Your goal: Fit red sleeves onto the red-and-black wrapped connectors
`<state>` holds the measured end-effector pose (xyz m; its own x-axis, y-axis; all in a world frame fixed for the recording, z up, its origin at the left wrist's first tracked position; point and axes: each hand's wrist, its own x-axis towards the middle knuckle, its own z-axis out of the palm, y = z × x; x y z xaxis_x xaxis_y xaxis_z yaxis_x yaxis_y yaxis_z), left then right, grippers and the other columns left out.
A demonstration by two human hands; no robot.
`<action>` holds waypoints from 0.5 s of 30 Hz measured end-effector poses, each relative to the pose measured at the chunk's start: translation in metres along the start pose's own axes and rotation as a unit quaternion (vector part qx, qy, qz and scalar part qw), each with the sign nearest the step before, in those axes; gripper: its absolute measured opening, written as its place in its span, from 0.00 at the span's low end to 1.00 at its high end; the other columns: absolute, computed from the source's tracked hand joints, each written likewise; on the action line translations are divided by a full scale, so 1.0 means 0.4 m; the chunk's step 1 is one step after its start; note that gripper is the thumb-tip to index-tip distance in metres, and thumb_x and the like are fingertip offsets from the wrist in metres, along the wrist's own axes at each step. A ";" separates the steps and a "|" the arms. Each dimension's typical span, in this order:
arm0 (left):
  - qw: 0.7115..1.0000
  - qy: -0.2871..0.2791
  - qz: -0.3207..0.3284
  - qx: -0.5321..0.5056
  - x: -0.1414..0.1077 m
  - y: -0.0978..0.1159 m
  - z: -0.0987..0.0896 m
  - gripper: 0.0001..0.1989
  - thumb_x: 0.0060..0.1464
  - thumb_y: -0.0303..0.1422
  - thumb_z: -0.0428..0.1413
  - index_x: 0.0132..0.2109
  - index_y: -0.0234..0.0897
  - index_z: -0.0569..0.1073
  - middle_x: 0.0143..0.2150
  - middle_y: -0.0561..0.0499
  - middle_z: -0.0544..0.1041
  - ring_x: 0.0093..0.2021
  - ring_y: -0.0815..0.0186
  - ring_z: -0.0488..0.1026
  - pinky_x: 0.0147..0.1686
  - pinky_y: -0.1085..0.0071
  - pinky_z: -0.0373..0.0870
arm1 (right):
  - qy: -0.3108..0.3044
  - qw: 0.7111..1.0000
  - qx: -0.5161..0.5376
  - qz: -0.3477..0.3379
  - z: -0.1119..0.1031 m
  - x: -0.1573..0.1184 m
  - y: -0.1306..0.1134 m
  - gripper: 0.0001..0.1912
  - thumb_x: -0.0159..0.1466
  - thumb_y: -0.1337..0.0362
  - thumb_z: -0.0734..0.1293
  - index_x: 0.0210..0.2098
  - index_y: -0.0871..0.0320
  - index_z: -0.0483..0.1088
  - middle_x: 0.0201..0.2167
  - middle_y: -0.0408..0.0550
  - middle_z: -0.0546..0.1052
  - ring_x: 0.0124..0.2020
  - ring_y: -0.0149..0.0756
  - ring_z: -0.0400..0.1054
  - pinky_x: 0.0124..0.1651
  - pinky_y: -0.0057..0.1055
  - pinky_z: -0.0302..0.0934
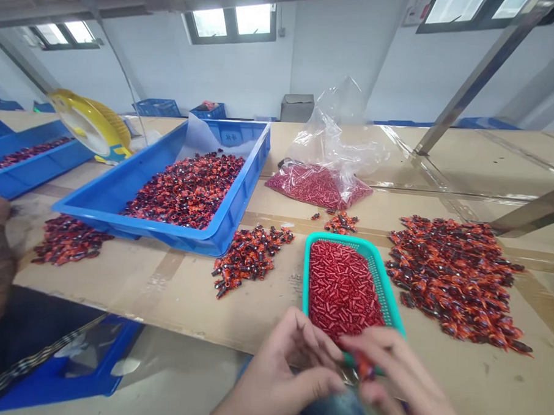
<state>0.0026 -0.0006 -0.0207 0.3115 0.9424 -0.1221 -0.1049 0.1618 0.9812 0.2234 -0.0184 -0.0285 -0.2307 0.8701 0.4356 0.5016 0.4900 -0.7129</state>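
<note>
Pale walls cross the top, with bright, dark-framed windows at upper left, upper centre and upper right. Metal posts slant at right beside a cardboard-covered table; smooth grey floor and a blue stool show at lower left.
</note>
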 end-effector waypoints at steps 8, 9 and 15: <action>0.827 0.231 0.129 0.496 0.114 -0.029 -0.215 0.09 0.62 0.23 0.55 0.46 0.39 0.76 0.47 0.40 0.77 0.51 0.48 0.73 0.53 0.49 0.68 | 0.128 0.902 -0.411 0.022 -0.223 0.100 0.317 0.23 0.74 0.50 0.63 0.48 0.62 0.80 0.35 0.62 0.78 0.36 0.50 0.76 0.38 0.45 0.69; 0.818 0.230 0.133 0.510 0.121 -0.037 -0.225 0.10 0.61 0.22 0.55 0.45 0.39 0.76 0.46 0.40 0.77 0.50 0.48 0.73 0.52 0.50 0.68 | 0.125 0.901 -0.415 0.015 -0.226 0.103 0.332 0.24 0.74 0.50 0.63 0.48 0.64 0.80 0.35 0.63 0.78 0.36 0.50 0.76 0.39 0.45 0.68; 0.806 0.208 0.176 0.526 0.119 -0.061 -0.233 0.13 0.62 0.20 0.52 0.44 0.40 0.79 0.53 0.38 0.81 0.54 0.46 0.74 0.55 0.47 0.68 | 0.015 0.932 -0.355 -0.079 -0.090 0.104 0.255 0.22 0.76 0.49 0.59 0.56 0.54 0.77 0.46 0.56 0.81 0.46 0.47 0.76 0.47 0.43 0.68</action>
<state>-0.0678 0.0677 -0.0645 0.0701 0.9279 0.3662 0.8095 -0.2674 0.5226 0.2949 0.0657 -0.0633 -0.3300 0.7826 0.5278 0.8906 0.4435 -0.1008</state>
